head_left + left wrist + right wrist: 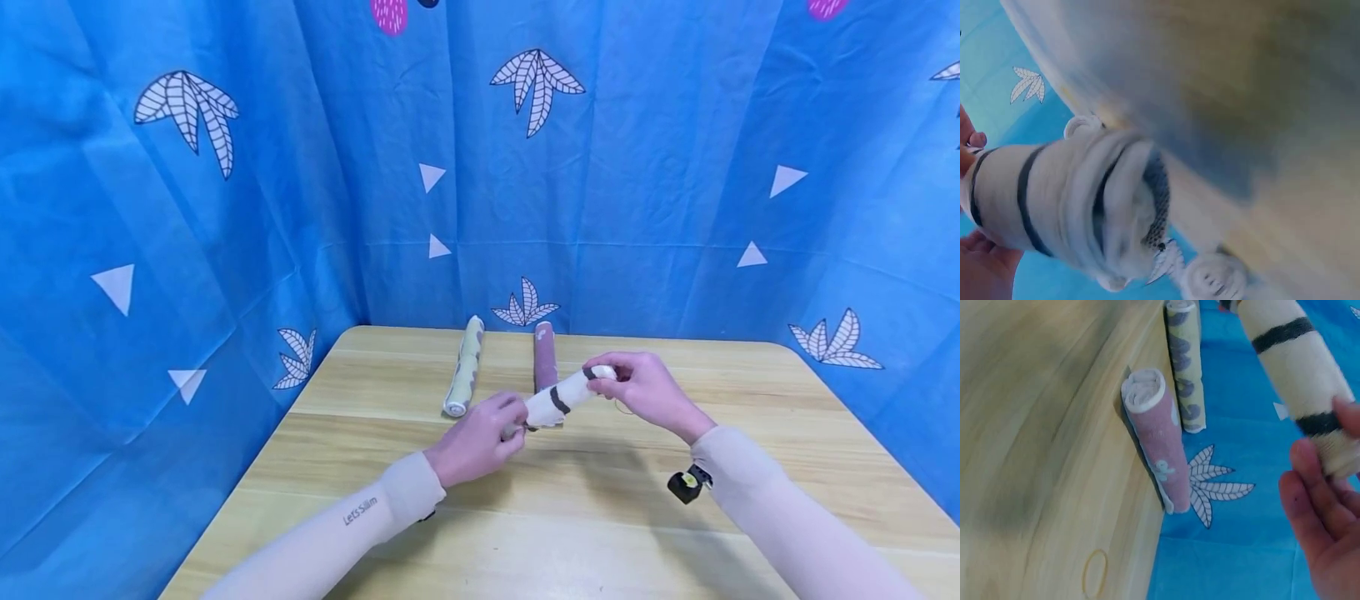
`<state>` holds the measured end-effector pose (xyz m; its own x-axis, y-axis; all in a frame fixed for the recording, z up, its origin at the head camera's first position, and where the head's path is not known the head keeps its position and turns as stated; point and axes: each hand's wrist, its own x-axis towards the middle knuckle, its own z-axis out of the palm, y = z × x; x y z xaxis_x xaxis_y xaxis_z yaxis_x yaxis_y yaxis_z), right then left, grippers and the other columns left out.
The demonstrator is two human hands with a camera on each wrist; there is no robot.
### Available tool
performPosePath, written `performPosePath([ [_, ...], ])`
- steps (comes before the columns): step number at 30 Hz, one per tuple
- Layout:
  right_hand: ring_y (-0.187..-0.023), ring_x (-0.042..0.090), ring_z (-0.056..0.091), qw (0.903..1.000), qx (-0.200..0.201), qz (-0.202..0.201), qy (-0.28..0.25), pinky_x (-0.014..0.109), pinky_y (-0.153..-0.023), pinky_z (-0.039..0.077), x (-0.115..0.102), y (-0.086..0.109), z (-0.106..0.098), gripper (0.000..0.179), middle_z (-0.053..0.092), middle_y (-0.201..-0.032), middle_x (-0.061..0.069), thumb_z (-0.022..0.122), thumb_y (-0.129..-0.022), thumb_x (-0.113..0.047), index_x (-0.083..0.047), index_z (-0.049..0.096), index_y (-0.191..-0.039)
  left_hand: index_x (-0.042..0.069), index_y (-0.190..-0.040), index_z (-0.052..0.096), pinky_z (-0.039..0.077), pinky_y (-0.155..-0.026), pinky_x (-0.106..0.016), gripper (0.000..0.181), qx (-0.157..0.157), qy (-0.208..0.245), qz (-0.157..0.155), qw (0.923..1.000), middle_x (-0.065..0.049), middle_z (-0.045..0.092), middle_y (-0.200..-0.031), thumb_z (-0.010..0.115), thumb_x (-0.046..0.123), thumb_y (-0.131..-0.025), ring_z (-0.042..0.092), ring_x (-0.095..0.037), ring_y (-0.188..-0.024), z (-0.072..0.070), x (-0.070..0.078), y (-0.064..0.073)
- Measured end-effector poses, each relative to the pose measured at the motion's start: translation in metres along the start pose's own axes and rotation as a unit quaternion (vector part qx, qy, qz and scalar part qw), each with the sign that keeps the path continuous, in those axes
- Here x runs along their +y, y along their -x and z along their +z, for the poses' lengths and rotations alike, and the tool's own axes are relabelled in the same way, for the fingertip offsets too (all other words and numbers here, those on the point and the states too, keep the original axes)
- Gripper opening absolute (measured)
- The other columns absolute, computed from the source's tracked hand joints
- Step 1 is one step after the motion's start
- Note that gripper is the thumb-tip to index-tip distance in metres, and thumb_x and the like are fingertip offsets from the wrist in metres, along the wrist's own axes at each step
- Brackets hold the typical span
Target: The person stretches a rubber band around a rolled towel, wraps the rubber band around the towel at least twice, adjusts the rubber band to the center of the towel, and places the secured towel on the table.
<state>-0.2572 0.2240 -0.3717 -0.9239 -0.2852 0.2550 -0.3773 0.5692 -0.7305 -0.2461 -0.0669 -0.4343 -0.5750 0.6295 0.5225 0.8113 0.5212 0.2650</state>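
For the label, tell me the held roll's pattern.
The held roll is off-white with dark bands, clearest in the right wrist view.

a curtained-off work corner: blue leaf-print cloth (652, 167) behind a wood-grain table (750, 387)

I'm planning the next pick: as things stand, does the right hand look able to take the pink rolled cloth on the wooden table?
Probably not immediately: the right hand grips the white, black-striped rolled cloth. Otherwise, the pink rolled cloth lies nearby with nothing on it.
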Motion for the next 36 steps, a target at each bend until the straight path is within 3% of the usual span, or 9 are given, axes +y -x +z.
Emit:
performPosePath([
  [3,-0.073,0.019,0.063,0.9998,-0.008,-0.012,-0.015,0.028,-0.059,0.051,0.002,-0.001,-0.002,0.030,0.073,-0.098,0.009,0.077,-0.089,-0.027,-0.013,0.073,-0.115,0.018,-0.097,0.059,0.051,-0.073,-0.020,0.012,-0.016,0.109,-0.076,0.9910,0.004,0.062,-0.098,0.064,0.010,-0.089,0.057,-0.009,-0.085,-0.002,-0.002,-0.002],
  [8,-0.093,0.024,0.066,0.9968,-0.041,-0.049,-0.048,0.037,-0.074,0.059,0.003,0.000,-0.005,0.029,0.065,-0.128,0.012,0.071,-0.095,-0.023,-0.012,0.069,-0.122,0.019,-0.100,0.058,0.049,-0.068,-0.024,0.014,-0.051,0.257,-0.152,0.9531,0.003,0.062,-0.094,0.062,0.008,-0.092,0.057,-0.013,-0.081,-0.006,-0.004,-0.007],
  [11,-0.103,0.028,0.065,0.9936,-0.062,-0.064,-0.070,0.040,-0.081,0.060,0.003,0.002,-0.007,0.033,0.060,-0.136,0.011,0.070,-0.095,-0.020,-0.015,0.067,-0.127,0.016,-0.104,0.058,0.052,-0.077,-0.026,0.014,-0.055,0.306,-0.176,0.9340,0.000,0.065,-0.104,0.060,0.007,-0.094,0.060,-0.016,-0.091,-0.007,-0.006,-0.011],
  [17,-0.103,0.028,0.066,0.9924,-0.082,-0.055,-0.073,0.030,-0.083,0.058,0.002,0.003,-0.009,0.042,0.060,-0.134,0.011,0.077,-0.089,-0.016,-0.020,0.065,-0.129,0.012,-0.110,0.055,0.050,-0.090,-0.031,0.015,-0.067,0.344,-0.199,0.9153,-0.006,0.066,-0.115,0.057,0.006,-0.096,0.061,-0.017,-0.103,-0.006,-0.009,-0.012],
  [20,-0.089,0.024,0.067,0.9957,-0.066,-0.043,-0.048,0.030,-0.073,0.057,0.002,0.002,-0.007,0.040,0.066,-0.122,0.012,0.076,-0.089,-0.017,-0.014,0.066,-0.128,0.016,-0.116,0.053,0.050,-0.089,-0.031,0.022,-0.064,0.322,-0.193,0.9245,-0.003,0.064,-0.118,0.063,0.013,-0.096,0.061,-0.016,-0.102,-0.005,-0.007,-0.009],
  [24,-0.076,0.024,0.064,0.9989,-0.031,-0.022,-0.027,0.032,-0.060,0.054,0.000,0.001,-0.006,0.036,0.069,-0.105,0.012,0.076,-0.090,-0.016,-0.011,0.068,-0.124,0.021,-0.124,0.052,0.052,-0.080,-0.025,0.039,-0.036,0.171,-0.124,0.9768,0.002,0.062,-0.117,0.074,0.026,-0.092,0.061,-0.012,-0.094,-0.001,-0.001,-0.006],
  [26,-0.074,0.025,0.064,0.9996,-0.016,-0.013,-0.020,0.032,-0.057,0.053,-0.002,0.001,-0.006,0.033,0.069,-0.101,0.012,0.075,-0.090,-0.016,-0.012,0.069,-0.122,0.021,-0.127,0.053,0.054,-0.080,-0.023,0.042,-0.019,0.073,-0.078,0.9941,0.003,0.061,-0.118,0.075,0.029,-0.091,0.062,-0.011,-0.093,0.001,0.001,-0.005],
  [29,-0.072,0.026,0.063,1.0000,-0.001,0.000,-0.007,0.032,-0.054,0.052,-0.006,0.001,-0.004,0.031,0.070,-0.097,0.011,0.075,-0.090,-0.016,-0.014,0.070,-0.121,0.020,-0.129,0.055,0.057,-0.083,-0.023,0.042,-0.004,-0.021,-0.024,0.9995,0.002,0.062,-0.119,0.073,0.025,-0.092,0.064,-0.011,-0.095,0.003,0.003,-0.003],
  [36,-0.066,0.021,0.059,0.9994,0.023,0.009,0.022,0.030,-0.053,0.051,-0.013,0.002,0.003,0.028,0.069,-0.088,0.009,0.077,-0.087,-0.013,-0.011,0.073,-0.114,0.018,-0.127,0.059,0.057,-0.085,-0.022,0.038,-0.018,-0.088,0.032,0.9955,-0.001,0.068,-0.115,0.072,0.014,-0.092,0.069,-0.011,-0.094,0.002,0.006,-0.003],
])
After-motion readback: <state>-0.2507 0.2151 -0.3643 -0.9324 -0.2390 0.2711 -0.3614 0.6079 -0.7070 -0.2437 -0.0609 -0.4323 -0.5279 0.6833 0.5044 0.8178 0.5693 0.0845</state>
